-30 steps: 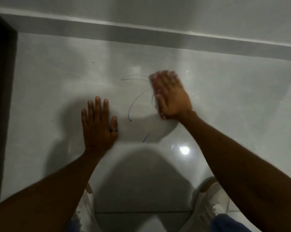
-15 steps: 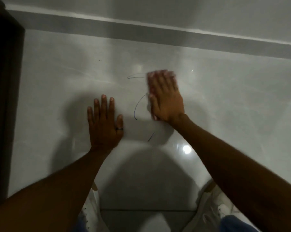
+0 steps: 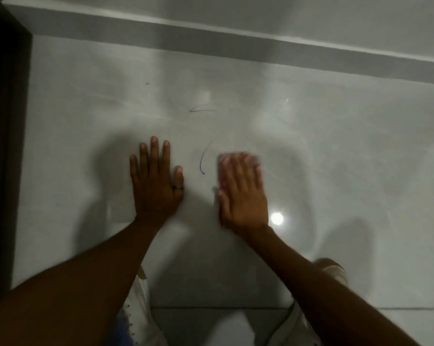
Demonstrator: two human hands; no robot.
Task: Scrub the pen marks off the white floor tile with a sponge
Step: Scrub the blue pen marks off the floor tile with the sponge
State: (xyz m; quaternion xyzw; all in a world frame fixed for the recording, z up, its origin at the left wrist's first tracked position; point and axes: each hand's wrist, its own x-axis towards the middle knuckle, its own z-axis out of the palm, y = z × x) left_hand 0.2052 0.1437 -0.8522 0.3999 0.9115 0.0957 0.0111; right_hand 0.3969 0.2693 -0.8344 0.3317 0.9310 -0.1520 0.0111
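Note:
The white floor tile fills the view. A curved blue pen mark runs between my hands, and a fainter looped pen mark lies farther off. My right hand presses flat on a pinkish sponge, which shows only at the fingertips and left edge, blurred by motion. My left hand, with a dark ring on the thumb, rests flat on the tile with fingers spread, holding nothing.
A grey skirting band and wall run across the far side. A dark door frame stands at the left. My white shoes are below, near a grout line. A light reflection glares beside my right wrist.
My right hand has pulled the sponge back toward me, off the far looped mark. The short stroke near the sponge no longer shows. My left hand stays planted.

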